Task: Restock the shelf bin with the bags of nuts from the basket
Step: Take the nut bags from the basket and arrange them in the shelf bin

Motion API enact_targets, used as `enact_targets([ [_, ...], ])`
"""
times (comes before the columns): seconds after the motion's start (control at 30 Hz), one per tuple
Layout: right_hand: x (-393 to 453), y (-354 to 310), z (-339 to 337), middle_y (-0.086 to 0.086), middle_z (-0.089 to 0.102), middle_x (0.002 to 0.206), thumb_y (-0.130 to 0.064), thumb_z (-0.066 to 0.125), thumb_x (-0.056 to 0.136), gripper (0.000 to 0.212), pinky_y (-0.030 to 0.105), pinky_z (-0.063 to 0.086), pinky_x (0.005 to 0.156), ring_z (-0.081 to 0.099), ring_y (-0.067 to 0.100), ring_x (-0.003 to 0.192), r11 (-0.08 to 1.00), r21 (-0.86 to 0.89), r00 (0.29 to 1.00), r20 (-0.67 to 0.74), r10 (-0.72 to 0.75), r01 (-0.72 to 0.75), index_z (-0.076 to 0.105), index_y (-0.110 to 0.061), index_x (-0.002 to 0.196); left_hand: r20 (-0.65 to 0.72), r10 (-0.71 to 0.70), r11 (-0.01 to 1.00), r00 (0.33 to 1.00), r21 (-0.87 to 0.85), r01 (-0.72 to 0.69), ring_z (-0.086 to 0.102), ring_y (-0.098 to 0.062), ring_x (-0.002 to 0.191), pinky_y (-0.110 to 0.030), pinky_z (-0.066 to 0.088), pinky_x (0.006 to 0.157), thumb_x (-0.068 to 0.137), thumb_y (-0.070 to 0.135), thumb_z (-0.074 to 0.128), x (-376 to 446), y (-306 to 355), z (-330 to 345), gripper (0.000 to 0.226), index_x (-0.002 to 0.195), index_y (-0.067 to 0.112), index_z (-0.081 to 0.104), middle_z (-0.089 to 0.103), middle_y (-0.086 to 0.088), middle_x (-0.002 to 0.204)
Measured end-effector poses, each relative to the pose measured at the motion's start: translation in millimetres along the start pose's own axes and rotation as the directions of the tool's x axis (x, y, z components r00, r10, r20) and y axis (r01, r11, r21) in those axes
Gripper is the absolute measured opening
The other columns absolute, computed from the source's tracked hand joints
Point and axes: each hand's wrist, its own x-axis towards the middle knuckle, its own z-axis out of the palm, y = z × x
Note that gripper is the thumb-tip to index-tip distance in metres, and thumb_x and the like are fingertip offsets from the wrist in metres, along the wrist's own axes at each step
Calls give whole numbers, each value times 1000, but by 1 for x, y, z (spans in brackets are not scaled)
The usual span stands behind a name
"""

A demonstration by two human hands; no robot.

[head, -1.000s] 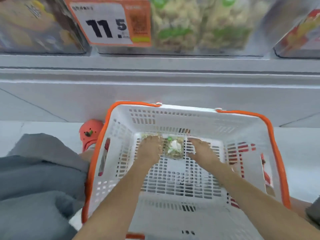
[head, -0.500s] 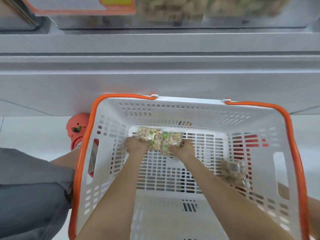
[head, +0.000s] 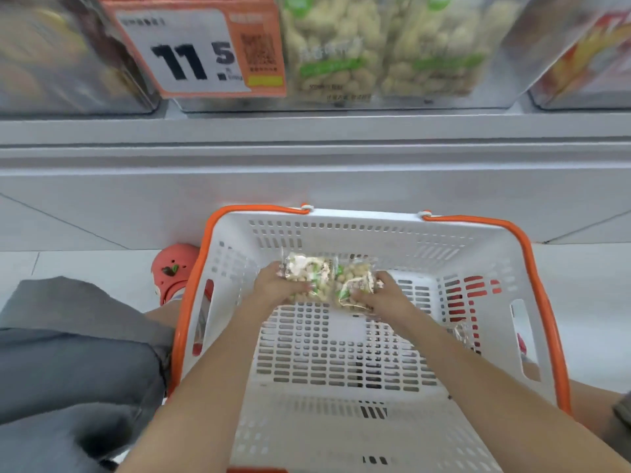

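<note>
Both my hands are inside the white basket (head: 345,220) with orange handles. My left hand (head: 273,288) grips one clear bag of nuts (head: 304,271) with green print. My right hand (head: 386,297) grips a second bag of nuts (head: 355,285) beside it. The two bags touch and are lifted above the basket floor. Another bag (head: 462,332) lies by the basket's right wall, partly hidden by my right forearm. Above, the clear shelf bin (head: 505,63) holds upright bags of nuts (head: 331,49).
An orange price tag (head: 194,49) reading 11.5 hangs on the bin's left front. Neighbouring bins (head: 61,52) with other snacks flank it. The white shelf ledge (head: 307,158) juts out above the basket. My grey-clad knee (head: 68,353) and red shoe (head: 174,268) are left of the basket.
Both hands have closed on the two bags and raised them off the basket floor. The view has tilted up, showing the shelf bin and price tag again.
</note>
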Motion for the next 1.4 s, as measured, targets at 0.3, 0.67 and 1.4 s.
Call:
enact_targets([
  [0.3, -132, -122, -39, 4, 66, 103, -5, 64, 86, 40, 26, 47, 67, 61, 15, 82, 945, -96, 945, 125, -301, 313, 51, -19, 122, 453, 324, 787, 831, 359, -503, 61, -14, 75, -25, 49, 68, 75, 20, 80, -135, 163, -52, 23, 91, 15, 64, 68, 2, 80],
  [0.67, -237, -198, -66, 8, 70, 102, -5, 58, 89, 33, 35, 55, 70, 67, 18, 82, 861, 85, 828, 243, -505, 501, 59, -21, 117, 426, 642, 609, 638, 221, -761, 57, -2, 64, -17, 37, 52, 64, 29, 76, -250, 216, -72, 37, 97, 16, 69, 73, 3, 81],
  [1.4, -232, -228, -77, 3, 65, 115, 10, 42, 84, 53, 41, 51, 87, 62, 22, 102, 834, 370, 822, 247, -513, 410, 59, -24, 120, -76, 792, 573, 606, -248, -781, 47, 3, 38, -12, 36, 36, 99, 26, 45, -231, 240, -64, 22, 78, 23, 52, 52, 16, 47],
])
